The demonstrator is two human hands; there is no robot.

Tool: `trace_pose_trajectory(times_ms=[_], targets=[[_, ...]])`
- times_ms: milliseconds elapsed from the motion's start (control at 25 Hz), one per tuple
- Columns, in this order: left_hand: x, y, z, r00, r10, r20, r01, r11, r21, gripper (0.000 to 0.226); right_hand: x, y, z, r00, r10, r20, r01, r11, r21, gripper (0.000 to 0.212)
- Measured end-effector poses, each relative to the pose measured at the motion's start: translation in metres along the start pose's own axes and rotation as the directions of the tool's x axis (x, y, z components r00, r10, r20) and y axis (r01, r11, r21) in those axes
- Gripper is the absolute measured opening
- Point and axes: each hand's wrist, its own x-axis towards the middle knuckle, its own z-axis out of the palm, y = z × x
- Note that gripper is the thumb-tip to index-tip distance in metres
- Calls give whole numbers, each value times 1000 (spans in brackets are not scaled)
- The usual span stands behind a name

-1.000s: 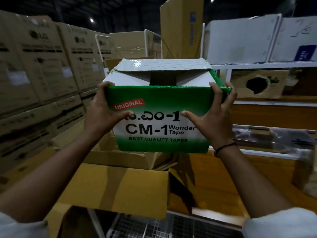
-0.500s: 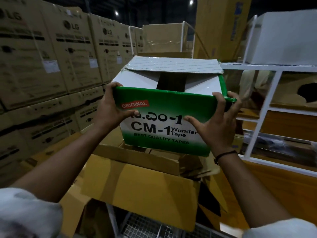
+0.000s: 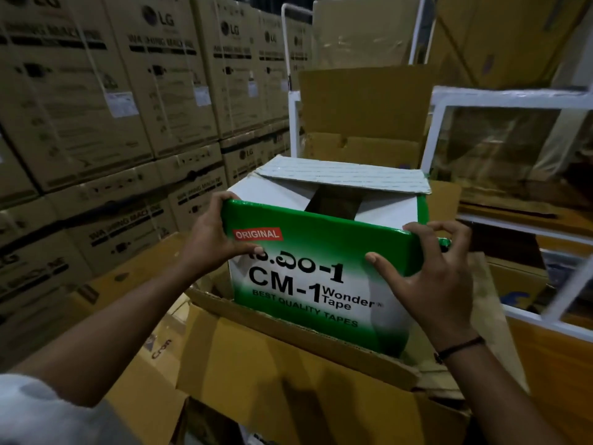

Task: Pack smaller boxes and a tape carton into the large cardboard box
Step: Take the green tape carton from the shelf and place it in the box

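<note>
My left hand [image 3: 214,239] and right hand [image 3: 431,277] grip the green tape carton [image 3: 308,277] at its top corners, its base inside the large cardboard box [image 3: 288,374].

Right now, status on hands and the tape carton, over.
Left hand and right hand both gripping the tape carton. Carton bottom inside the large cardboard box, top flaps open. Nothing visibly blocking.

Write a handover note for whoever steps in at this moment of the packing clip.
Left hand and right hand each grip an upper near corner of the green-and-white Wonder Tape carton.
Carton: upright, top flaps partly open, its bottom already below the rim of the large brown cardboard box.
Done: carton partly lowered in.
Left: seat it fully and let go. Smaller boxes cannot be seen inside from here; check.
</note>
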Motion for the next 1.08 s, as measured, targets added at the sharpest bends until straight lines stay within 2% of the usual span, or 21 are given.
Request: trace_pose_trajectory(times_ms=[200, 400, 440, 640, 720, 800, 880, 920, 1000, 1080], targets=[[8, -38, 21, 992, -26, 125, 19, 998, 59, 80, -15, 19, 15, 983, 34, 180, -26, 998, -49, 53], [26, -52, 30, 960, -34, 277, 21, 999, 49, 50, -30, 27, 21, 908, 122, 401, -71, 988, -139, 55], [28, -55, 33, 951, -41, 306, 21, 997, 69, 51, -34, 27, 21, 891, 143, 430, -87, 985, -146, 56], [29, -86, 37, 863, -153, 482, 73, 981, 180, 82, -44, 19, 30, 794, 200, 575, -120, 977, -174, 60], [28, -93, 40, 819, -163, 550, 68, 980, 189, 82, -52, 20, 35, 737, 206, 644, -108, 976, -190, 65], [30, -96, 46, 780, -173, 601, 79, 980, 180, 72, -59, 22, 34, 682, 267, 681, -172, 963, -205, 72], [39, -97, 52, 756, -175, 631, 60, 978, 199, 68, -64, 25, 30, 669, 327, 667, -280, 943, -181, 70], [45, -96, 55, 732, -176, 658, 51, 977, 205, 75, -63, 24, 29, 664, 338, 667, -295, 938, -182, 67], [57, -90, 62, 663, -184, 726, -9, 967, 253, 96, -58, 21, 28, 617, 341, 709, -264, 939, -222, 62], [70, -84, 72, 614, -197, 764, -182, 907, 380, 97, -44, 15, 27, 535, 360, 765, -232, 933, -277, 63]])
